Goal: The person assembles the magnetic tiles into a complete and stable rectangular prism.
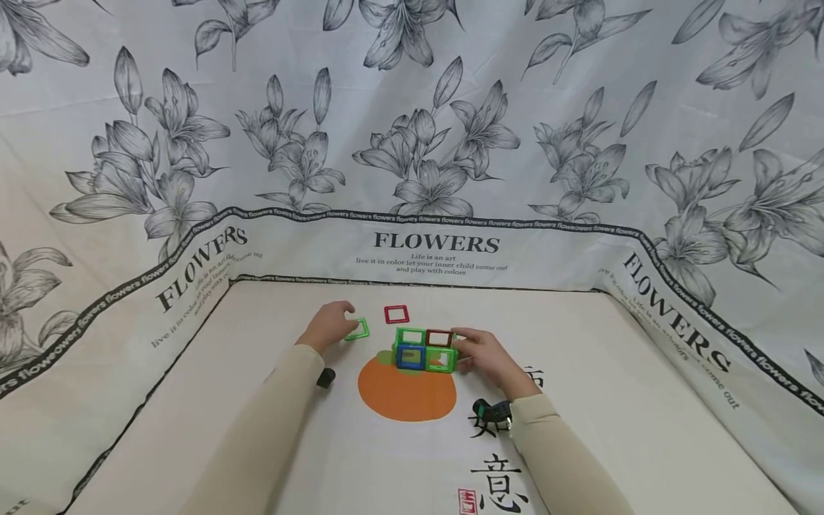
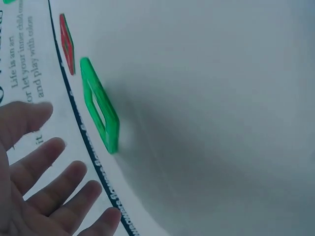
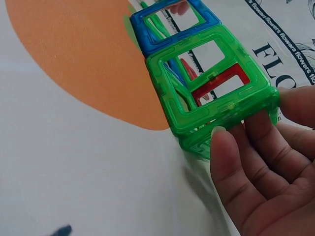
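Note:
In the head view a boxy structure of magnetic tiles [image 1: 426,349] stands on the tablecloth. Its open square frames are green, blue and red. My right hand [image 3: 266,172] holds its right end, thumb at the near edge and fingers at the end and far corner. My left hand [image 2: 54,191] has its fingers spread and loosely bent, with nothing held. Beside it a loose green square tile [image 2: 101,108] lies flat, apart from the fingers in the left wrist view. A red square tile [image 1: 396,314] lies behind the structure.
The white tablecloth [image 1: 360,458] carries an orange round print [image 1: 407,393] and black characters [image 1: 498,483]. A flower-printed curtain [image 1: 431,164] stands along the back and both sides. Dark straps or devices [image 1: 492,413] show at the wrists.

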A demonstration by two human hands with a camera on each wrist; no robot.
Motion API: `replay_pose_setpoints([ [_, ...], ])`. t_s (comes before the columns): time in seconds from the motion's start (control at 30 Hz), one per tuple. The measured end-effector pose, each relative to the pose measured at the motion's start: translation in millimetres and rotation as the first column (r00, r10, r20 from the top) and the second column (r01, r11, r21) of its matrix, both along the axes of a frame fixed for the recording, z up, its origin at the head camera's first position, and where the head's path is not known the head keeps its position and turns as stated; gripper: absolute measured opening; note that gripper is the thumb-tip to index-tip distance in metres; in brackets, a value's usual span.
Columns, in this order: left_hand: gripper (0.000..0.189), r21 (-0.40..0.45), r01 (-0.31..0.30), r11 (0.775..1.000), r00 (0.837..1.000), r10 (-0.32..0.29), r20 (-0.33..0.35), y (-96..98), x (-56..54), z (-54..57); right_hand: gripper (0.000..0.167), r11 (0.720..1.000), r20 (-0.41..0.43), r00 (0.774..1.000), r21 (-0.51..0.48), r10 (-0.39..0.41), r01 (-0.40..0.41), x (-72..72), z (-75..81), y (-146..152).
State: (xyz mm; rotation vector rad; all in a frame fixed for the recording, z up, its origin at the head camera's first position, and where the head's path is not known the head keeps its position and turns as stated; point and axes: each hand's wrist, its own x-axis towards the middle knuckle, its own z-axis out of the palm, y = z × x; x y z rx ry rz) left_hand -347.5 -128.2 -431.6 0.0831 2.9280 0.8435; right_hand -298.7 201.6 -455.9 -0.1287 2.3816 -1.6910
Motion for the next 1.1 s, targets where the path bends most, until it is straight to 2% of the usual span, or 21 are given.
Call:
replay_pose_setpoints([
  [0.13,0.059,-0.007,-0.014,1.0,0.998,0.014,0.061,-5.7,-4.1,-1.1,0.047,1.0,0.007,1.0,-0.005,-0.009,0.009,-0.2,-1.5,0.0],
  [0.33,0.074,-0.03,0.02,0.999,0.995,-0.016,0.102,-9.4,-13.5,-9.0,0.046,0.999,0.015,1.0,-0.029,-0.014,0.014,0.0,-0.7,-0.7],
  [0.57,0.067,-0.024,0.069,0.997,0.993,-0.067,0.093,-8.5,-19.1,-17.0,0.046,0.999,0.02,1.0,-0.037,-0.01,0.011,0.9,-0.8,-0.5],
  [0.83,0.061,-0.012,0.047,0.999,0.994,-0.046,0.1,-6.2,-20.2,-16.7,0.045,0.999,0.007,1.0,-0.045,-0.003,0.003,3.0,-0.8,-0.5],
  [1.1,0.053,-0.048,0.016,0.999,0.985,-0.007,0.172,-2.0,-14.6,-9.6,0.044,0.998,0.005,1.0,-0.054,-0.011,0.011,3.4,-0.5,-1.5],
])
